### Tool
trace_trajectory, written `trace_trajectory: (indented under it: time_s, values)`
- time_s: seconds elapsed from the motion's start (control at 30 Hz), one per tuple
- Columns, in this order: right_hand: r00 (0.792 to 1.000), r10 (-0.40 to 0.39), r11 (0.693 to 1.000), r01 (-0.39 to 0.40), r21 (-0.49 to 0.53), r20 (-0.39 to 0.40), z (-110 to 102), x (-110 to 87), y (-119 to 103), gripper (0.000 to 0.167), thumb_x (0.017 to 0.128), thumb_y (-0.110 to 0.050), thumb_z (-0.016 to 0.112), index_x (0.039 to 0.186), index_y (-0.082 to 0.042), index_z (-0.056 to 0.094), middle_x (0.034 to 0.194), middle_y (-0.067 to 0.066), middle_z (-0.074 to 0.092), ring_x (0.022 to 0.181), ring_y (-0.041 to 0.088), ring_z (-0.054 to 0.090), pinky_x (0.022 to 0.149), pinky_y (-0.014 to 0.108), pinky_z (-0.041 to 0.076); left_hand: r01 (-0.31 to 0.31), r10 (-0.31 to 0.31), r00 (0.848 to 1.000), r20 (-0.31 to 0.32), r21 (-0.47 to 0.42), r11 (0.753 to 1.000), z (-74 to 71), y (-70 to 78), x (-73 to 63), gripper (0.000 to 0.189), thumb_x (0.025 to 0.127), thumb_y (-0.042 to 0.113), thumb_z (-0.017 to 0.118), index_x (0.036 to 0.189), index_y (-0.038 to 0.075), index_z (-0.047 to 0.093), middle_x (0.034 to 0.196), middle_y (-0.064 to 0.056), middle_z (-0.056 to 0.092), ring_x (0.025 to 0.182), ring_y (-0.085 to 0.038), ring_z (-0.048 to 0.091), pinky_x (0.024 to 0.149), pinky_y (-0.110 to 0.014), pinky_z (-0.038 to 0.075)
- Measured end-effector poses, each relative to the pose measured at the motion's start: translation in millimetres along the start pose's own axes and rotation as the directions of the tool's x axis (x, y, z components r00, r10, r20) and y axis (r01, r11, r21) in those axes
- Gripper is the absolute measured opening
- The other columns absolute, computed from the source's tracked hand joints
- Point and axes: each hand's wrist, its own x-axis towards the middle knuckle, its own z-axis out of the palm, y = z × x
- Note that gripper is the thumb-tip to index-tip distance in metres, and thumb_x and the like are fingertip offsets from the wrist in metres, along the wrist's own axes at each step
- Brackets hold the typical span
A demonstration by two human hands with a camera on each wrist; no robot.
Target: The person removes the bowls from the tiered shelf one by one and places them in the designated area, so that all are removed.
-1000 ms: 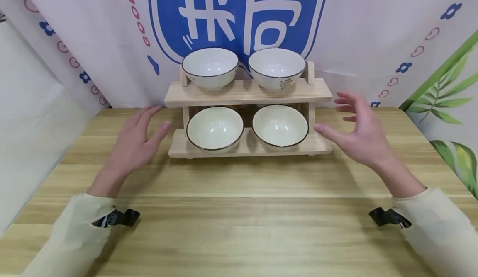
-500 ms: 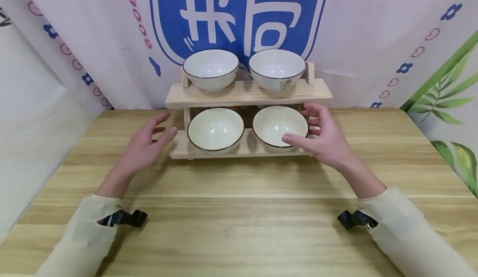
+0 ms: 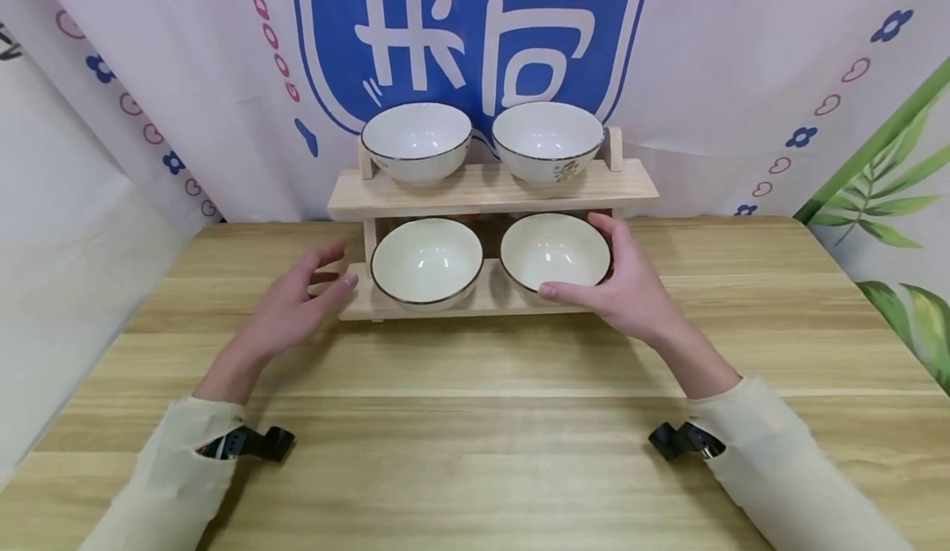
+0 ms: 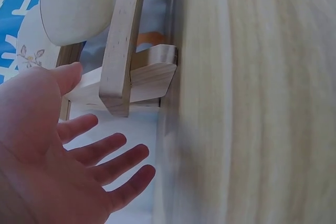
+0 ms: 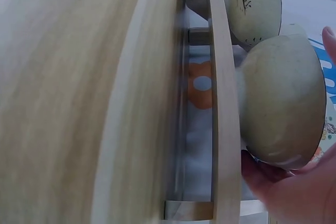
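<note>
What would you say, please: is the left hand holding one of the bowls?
No, the left hand is beside the wooden rack, its fingers spread and gripping nothing.

A pale wood-grain worktop [image 3: 475,452] with lengthwise streaks runs back to a whitish, lightly creased backdrop [image 3: 690,81]. It bears a blue shield [image 3: 475,7] with white characters, red lettering [image 3: 270,35], and hearts and blue flowers. A plain white surface [image 3: 59,204] flanks the left; green leaves [image 3: 883,227] decorate the right. Soft, even light.
</note>
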Motion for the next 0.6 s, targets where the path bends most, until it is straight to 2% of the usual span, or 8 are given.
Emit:
trace_trajectory:
  time_s: [0.17,0.33,0.6]
  values:
    - [1.000,-0.014,0.999,0.014,-0.029,-0.002,2.5,0.1,2.9,0.119,0.078,-0.030,0.096,0.167,-0.008,0.020,0.165,0.015,0.038,0.145,0.032,0.048,0.123,0.053,0.042,0.010,-0.010,1.000,0.030,-0.006,1.000,3.2,-2.3,-0.1,0.076,0.109,0.052,0.053,0.169,0.013,0.025,0.173,-0.019,0.032,0.150,-0.049,0.044,0.117,-0.068,0.043]
    - [1.000,0.010,0.998,-0.010,-0.058,0.004,4.7,0.7,4.1,0.126,0.076,-0.034,0.098,0.169,-0.012,0.016,0.166,0.015,0.038,0.146,0.033,0.048,0.124,0.053,0.040,0.011,-0.012,1.000,0.029,0.010,1.000,3.6,-2.7,-1.6,0.073,0.110,0.050,0.054,0.168,0.013,0.028,0.172,-0.019,0.035,0.151,-0.049,0.044,0.117,-0.068,0.043]
    - [0.999,0.038,0.999,-0.038,-0.017,0.028,7.3,-0.3,6.6,0.135,0.073,-0.030,0.099,0.171,-0.016,0.007,0.168,0.017,0.033,0.148,0.034,0.044,0.127,0.053,0.034,0.008,-0.010,0.999,0.049,0.043,0.999,8.2,-3.0,0.6,0.071,0.110,0.050,0.053,0.167,0.014,0.031,0.169,-0.023,0.038,0.147,-0.052,0.046,0.114,-0.068,0.046]
